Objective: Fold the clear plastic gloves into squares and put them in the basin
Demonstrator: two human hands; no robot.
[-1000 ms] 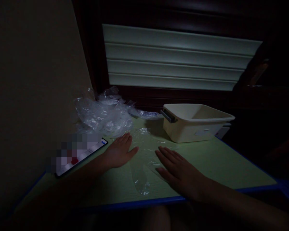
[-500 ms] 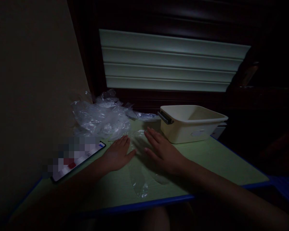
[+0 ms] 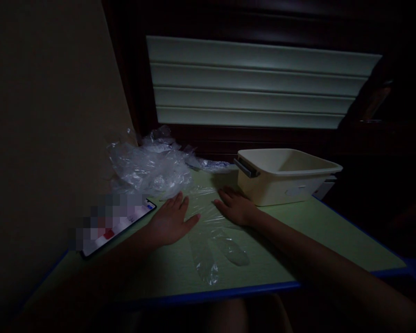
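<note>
Both your hands [image 3: 168, 222] [image 3: 237, 208] lay flat, spread wide, by the clear, lobed plastic film [image 3: 210, 226] that seemed light, limp, best pinched nearest you

Clear film [image 3: 211, 226] — partly under fingers [image 3: 229, 194], phone screen [image 3: 123, 224] part-blurred

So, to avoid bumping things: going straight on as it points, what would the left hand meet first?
The left hand would likely meet the crumpled clear plastic heap, though depth is unclear.
</note>
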